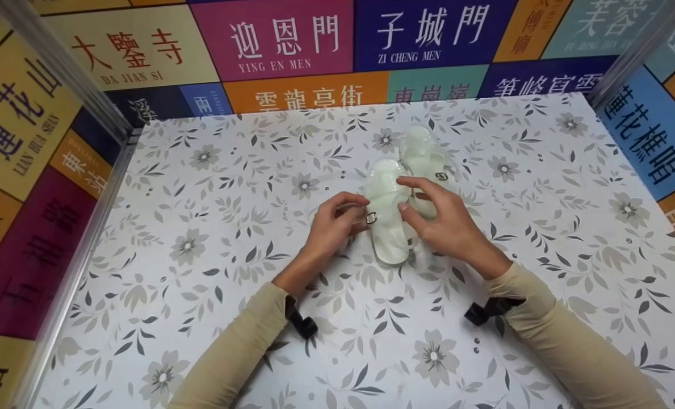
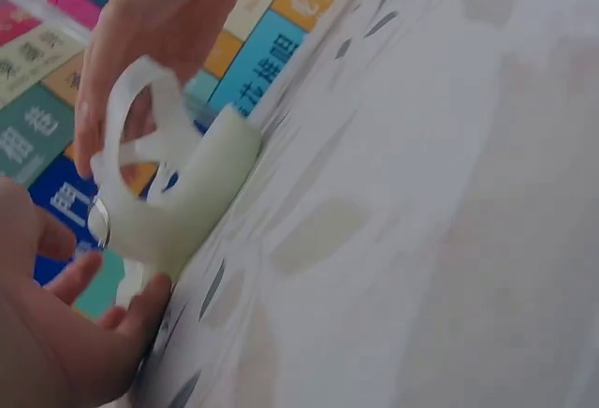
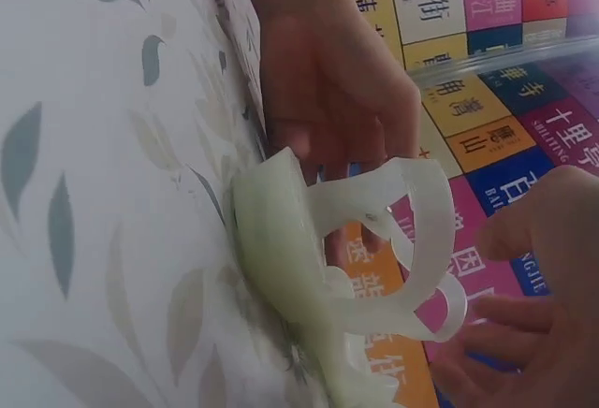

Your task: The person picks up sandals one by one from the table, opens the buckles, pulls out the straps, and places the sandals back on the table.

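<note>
Sandal (image 1: 387, 218): left hand (image 1: 332, 227) pinches its buckle strap (image 1: 367, 217), right hand (image 1: 445, 218) touches it with fingers loosely spread.

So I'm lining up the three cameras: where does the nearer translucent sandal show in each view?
Head: nearer sandal at centre, between both hands.
Left wrist: sandal at left, straps arching up.
Right wrist: sandal at centre.
Shared landmark: floral tablecloth under it in all three.

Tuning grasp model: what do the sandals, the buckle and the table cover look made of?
Near sandal: translucent, pale greenish soft plastic or jelly rubber, judging by its thin bent straps. Far sandal: looks the same. Buckle by the left hand: shiny, probably metal. Table cover: smooth, floral-printed, likely vinyl.
</note>
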The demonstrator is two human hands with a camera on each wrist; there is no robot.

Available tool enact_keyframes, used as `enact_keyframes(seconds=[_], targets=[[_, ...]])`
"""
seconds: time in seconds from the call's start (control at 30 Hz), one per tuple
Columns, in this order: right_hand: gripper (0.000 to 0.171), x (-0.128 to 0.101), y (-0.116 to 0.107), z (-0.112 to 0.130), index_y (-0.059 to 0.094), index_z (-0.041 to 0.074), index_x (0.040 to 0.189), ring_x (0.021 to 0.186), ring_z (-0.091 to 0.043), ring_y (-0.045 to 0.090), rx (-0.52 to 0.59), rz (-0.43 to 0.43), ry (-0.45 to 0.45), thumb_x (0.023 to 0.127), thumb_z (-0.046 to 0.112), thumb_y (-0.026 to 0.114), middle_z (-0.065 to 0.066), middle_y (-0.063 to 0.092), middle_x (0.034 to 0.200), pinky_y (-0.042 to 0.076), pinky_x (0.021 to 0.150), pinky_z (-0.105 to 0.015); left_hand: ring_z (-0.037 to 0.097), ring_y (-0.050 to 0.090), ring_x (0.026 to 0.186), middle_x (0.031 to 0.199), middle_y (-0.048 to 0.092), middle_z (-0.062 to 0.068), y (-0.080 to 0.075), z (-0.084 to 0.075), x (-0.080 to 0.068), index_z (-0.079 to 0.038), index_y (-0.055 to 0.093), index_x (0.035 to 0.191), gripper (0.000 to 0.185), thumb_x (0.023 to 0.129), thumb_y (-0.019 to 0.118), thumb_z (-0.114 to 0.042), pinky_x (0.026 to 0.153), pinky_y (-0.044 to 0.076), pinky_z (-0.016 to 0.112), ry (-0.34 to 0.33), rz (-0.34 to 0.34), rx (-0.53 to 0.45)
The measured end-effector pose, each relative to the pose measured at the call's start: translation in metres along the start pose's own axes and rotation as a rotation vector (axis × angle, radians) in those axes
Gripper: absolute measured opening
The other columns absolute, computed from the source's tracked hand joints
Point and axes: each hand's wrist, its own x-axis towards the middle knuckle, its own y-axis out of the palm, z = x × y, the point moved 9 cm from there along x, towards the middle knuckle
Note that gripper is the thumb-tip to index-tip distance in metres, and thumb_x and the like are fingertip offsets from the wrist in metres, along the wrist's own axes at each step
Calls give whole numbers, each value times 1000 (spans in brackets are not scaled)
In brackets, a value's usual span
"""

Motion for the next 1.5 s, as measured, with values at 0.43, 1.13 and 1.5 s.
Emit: enact_keyframes(seconds=[0.43, 1.13, 1.5], targets=[[27, 7, 30, -6, 79, 14, 126, 106, -25, 70, -67, 152, -127, 100, 20, 79, -4, 79, 116, 55, 94, -47, 20, 70, 107, 116, 73, 8, 9, 1, 0, -6, 70, 129, 36, 94, 73, 0, 97, 58, 30, 77, 322, 116], [18, 3, 33, -23, 86, 21, 110, 103, -15, 71, 40, 40, -30, 93, 28, 89, 6, 81, 103, 53, 94, -31, 22, 81, 100, 102, 86, 4, -1, 4, 6, -3, 76, 123, 35, 93, 88, -17, 84, 61, 26, 87, 241, 67], [17, 4, 35, -27, 87, 26, 108, 104, -12, 69, 52, 33, 32, 91, 31, 90, 7, 80, 106, 54, 91, -25, 24, 82, 101, 102, 85, 6, -2, 3, 6, -9, 79, 115, 26, 92, 88, -15, 85, 63, 27, 111, 234, 69]])
